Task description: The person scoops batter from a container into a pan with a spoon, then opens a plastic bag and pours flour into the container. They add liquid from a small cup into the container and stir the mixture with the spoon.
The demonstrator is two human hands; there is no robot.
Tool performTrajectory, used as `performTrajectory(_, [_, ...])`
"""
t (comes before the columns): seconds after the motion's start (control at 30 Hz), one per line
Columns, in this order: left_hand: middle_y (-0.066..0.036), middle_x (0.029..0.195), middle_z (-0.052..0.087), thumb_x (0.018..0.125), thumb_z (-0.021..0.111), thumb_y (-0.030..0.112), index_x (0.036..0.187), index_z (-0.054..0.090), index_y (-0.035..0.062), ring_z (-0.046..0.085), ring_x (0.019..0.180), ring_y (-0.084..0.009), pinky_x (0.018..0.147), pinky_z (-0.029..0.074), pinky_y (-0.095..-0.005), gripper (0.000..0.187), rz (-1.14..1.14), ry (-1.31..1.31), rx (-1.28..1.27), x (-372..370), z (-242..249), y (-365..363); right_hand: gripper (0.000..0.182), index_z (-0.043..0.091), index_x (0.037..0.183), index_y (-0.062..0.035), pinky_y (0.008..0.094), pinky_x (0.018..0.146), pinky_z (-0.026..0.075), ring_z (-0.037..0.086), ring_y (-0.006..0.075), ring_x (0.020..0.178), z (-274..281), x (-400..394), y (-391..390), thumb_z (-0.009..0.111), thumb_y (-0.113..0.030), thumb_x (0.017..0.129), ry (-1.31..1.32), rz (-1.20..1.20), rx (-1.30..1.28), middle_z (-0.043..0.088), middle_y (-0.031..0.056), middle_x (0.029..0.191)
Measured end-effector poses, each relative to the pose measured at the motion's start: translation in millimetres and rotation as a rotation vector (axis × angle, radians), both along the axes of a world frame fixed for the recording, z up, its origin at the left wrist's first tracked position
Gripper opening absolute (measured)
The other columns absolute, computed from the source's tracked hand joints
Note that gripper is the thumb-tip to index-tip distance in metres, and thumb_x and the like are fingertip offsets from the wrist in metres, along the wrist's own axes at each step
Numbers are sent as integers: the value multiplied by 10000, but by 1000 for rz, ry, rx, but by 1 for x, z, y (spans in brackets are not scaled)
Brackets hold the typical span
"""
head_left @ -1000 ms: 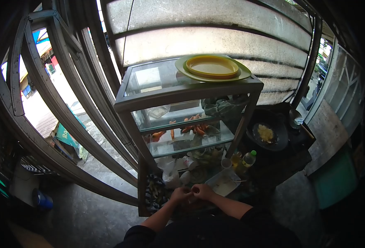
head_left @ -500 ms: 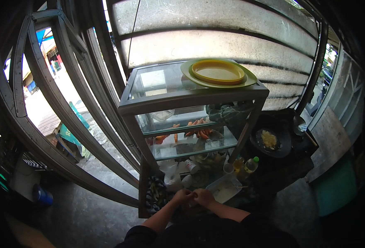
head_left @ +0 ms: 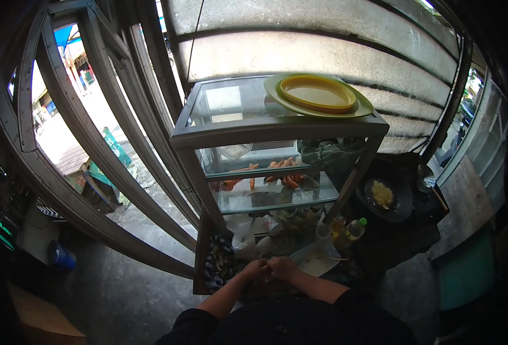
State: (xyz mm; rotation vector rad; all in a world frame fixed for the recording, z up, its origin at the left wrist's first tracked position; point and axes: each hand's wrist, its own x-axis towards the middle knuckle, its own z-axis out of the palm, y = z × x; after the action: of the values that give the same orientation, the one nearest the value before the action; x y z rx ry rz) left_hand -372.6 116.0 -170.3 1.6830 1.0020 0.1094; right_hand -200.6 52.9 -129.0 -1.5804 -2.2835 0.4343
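1. Low in the head view, the left hand and the right hand meet, fingertips touching over a dark spot at the front edge of the counter.
2. Both hands are curled inward with fingers bent, but whatever sits between them is too small and shadowed to make out, so I cannot tell if they grip anything.
3. Just beyond the right hand lies a shallow white tray with pale contents.
4. Left of the hands lies a dark patterned cloth; behind them, crumpled white plastic bags.
5. Past the tray stand a small white cup and a bottle with a green cap, close beside each other.
6. To the right, a black pan holds a yellow heap of food.
7. Rising behind all this is a glass display case with a metal frame; orange sausages lie on its upper glass shelf.
8. On top of the case sits a green plate with a yellow plate stacked in it.
9. Dark sleeves cover both upper arms at the bottom edge.
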Motion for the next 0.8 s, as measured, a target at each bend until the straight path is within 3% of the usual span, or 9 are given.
performTrajectory(0.1, [-105, 1005, 684, 908, 600, 317, 1162, 594, 49, 678, 842, -217, 748, 523, -368, 369, -96, -102, -37, -2, -2, 3, 225, 639, 876, -66, 459, 660, 542, 671, 330, 765, -1, 3, 1, 704, -220, 725, 11, 57, 47, 648, 121, 822])
performTrajectory(0.17, [-105, 1001, 680, 916, 588, 301, 1158, 594, 48, 674, 852, -212, 751, 521, -365, 350, -94, -136, -63, -6, -6, 1, 209, 621, 851, -65, 457, 638, 539, 668, 324, 751, -8, 4, -1, 703, -215, 731, 174, 101, 84, 636, 117, 797])
performTrajectory(0.27, [-100, 1002, 668, 933, 558, 258, 1164, 589, 48, 664, 854, -209, 754, 518, -357, 314, -65, -163, -183, -5, -6, 0, 187, 611, 836, -68, 441, 624, 536, 662, 326, 736, -2, 7, -3, 697, -204, 742, 183, 132, 152, 637, 115, 801])
performTrajectory(0.33, [-97, 1017, 659, 933, 549, 255, 1155, 599, 51, 666, 805, -206, 719, 526, -339, 306, -86, -305, -29, -6, -27, 1, 175, 618, 852, -69, 435, 627, 535, 660, 327, 743, -2, 6, -7, 690, -195, 754, 214, 87, 148, 638, 114, 806])
performTrajectory(0.4, [-96, 989, 663, 931, 547, 254, 1132, 611, 43, 664, 786, -200, 705, 527, -331, 298, -73, -271, 0, -6, -26, 0, 165, 625, 868, -70, 428, 630, 535, 658, 328, 750, 0, 3, -12, 683, -185, 766, 244, 37, 139, 639, 114, 811])
performTrajectory(0.47, [-95, 962, 666, 930, 544, 254, 1108, 623, 35, 662, 767, -194, 692, 528, -324, 293, -67, -240, 28, -1, -16, 2, 188, 643, 916, -95, 417, 630, 541, 659, 315, 744, 1, -3, -17, 700, -206, 775, 253, -177, 152, 636, 97, 818])
performTrajectory(0.57, [-68, 927, 664, 934, 526, 272, 1059, 655, 22, 620, 846, -164, 771, 502, -322, 307, 74, -68, -222, 2, 15, 4, 181, 655, 935, -104, 416, 636, 539, 658, 315, 761, -2, -5, -21, 688, -211, 794, 323, -247, 179, 640, 91, 842])
performTrajectory(0.8, [-72, 948, 679, 950, 543, 296, 1072, 666, 13, 642, 864, -170, 768, 520, -316, 332, 60, -96, -271, 2, 8, 8, 180, 661, 933, -91, 403, 663, 543, 663, 297, 785, 5, -6, -22, 682, -191, 785, 248, -234, 93, 660, 93, 852])
